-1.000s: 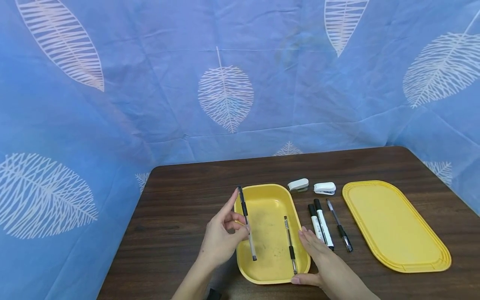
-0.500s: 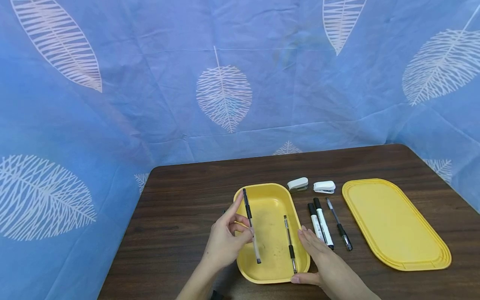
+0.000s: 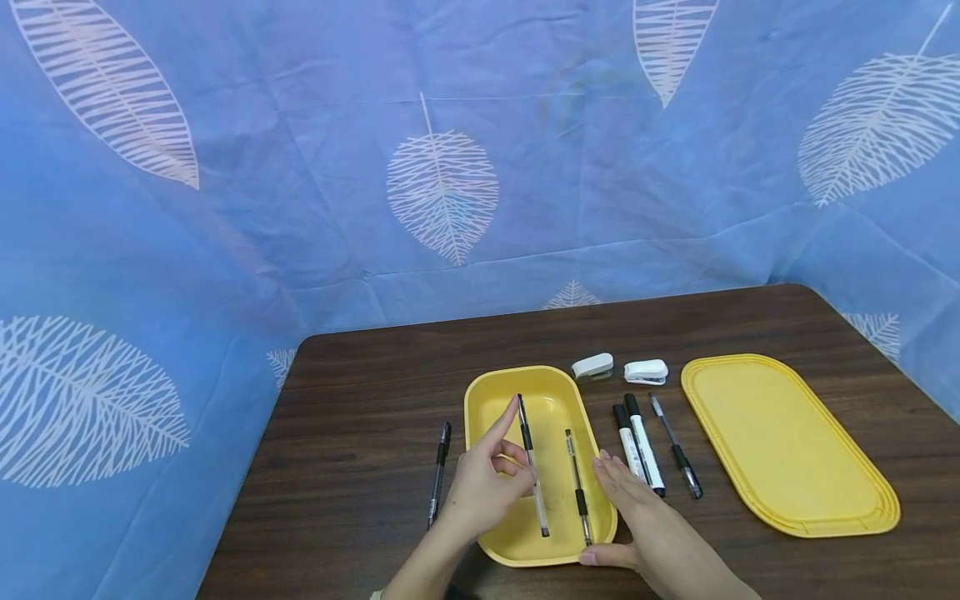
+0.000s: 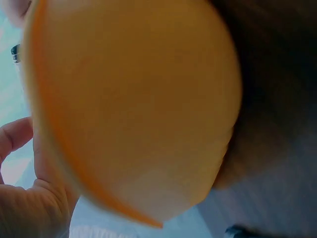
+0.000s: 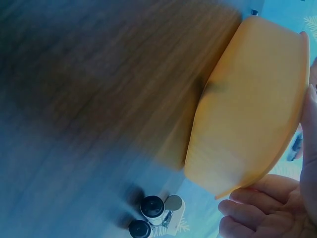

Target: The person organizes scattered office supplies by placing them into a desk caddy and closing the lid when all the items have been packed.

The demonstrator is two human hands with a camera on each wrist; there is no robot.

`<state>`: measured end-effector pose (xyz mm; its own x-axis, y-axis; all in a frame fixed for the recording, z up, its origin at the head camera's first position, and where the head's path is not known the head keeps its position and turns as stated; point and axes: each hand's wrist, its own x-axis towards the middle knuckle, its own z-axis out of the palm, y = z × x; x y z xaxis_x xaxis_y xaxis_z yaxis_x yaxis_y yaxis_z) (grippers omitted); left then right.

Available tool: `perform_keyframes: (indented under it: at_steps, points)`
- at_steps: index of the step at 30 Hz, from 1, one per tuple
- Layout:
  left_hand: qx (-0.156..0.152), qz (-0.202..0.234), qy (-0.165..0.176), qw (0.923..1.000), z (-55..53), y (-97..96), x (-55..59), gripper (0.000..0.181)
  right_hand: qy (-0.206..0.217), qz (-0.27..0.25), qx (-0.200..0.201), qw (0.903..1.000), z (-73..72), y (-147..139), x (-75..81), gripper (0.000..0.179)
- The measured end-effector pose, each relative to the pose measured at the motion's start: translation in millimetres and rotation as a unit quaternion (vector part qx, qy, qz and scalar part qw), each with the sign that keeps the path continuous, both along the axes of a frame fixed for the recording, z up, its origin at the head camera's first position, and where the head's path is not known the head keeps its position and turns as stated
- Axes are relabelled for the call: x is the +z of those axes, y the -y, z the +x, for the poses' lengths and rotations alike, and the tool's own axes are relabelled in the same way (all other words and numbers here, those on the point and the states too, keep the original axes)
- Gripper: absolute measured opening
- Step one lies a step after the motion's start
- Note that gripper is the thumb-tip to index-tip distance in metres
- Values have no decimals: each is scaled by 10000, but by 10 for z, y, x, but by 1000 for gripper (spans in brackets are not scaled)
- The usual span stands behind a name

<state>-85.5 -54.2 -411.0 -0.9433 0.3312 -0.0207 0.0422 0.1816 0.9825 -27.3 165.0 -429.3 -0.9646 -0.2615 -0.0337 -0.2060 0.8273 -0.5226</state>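
"Yellow walls, lower centre of the head view: that's the box, right? What are the hands doing there?"

"The left hand pinches a dark-gripped pen between thumb and index fingertip, its black end toward the top of the frame."

"Is that pen lying down?"

"It slants across the middle of the box as seen from above; whether it touches the floor of the box, I can't tell."

"And the right hand?"

"It grips nothing. Its fingers are extended against the right wall of the box, and the thumb touches the rim at the lower right corner. The right wrist view has fingertips at the rim too."

"Anything inside already?"

"A second pen, lying along the right side."

"What's around it on the dark wooden surface?"

"Left of the box, a black pen. To its right, two black-capped markers side by side, then a clear-ended pen next to them. Above those, a white stapler near the box's upper right corner and another stapler just beside it."

"And at the right of the frame?"

"A flat yellow lid. Blue leaf-patterned cloth hangs behind everything."
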Motion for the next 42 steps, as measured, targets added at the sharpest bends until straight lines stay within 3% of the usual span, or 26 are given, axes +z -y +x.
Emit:
perform_keyframes:
  at_steps: [5,16,21,28,42]
  points:
    - [1,34,142,9999,-13,-123,-113,86,-53,14,16,10000,5,0,-4,105]
    - [-44,-404,125,9991,-27,-253,-292,84,-379,67,99,9992,4,-6,-45,104]
    - [-53,-675,62,9977,-37,-298,-329,85,-329,65,100,9994,1,-10,-48,105]
    - [-134,-679,1,9976,-44,-363,-351,85,-334,112,145,9993,-11,-7,-52,104]
    - [-21,-1239,403,9915,-44,-448,-390,83,-251,73,159,9995,-7,-16,-52,105]
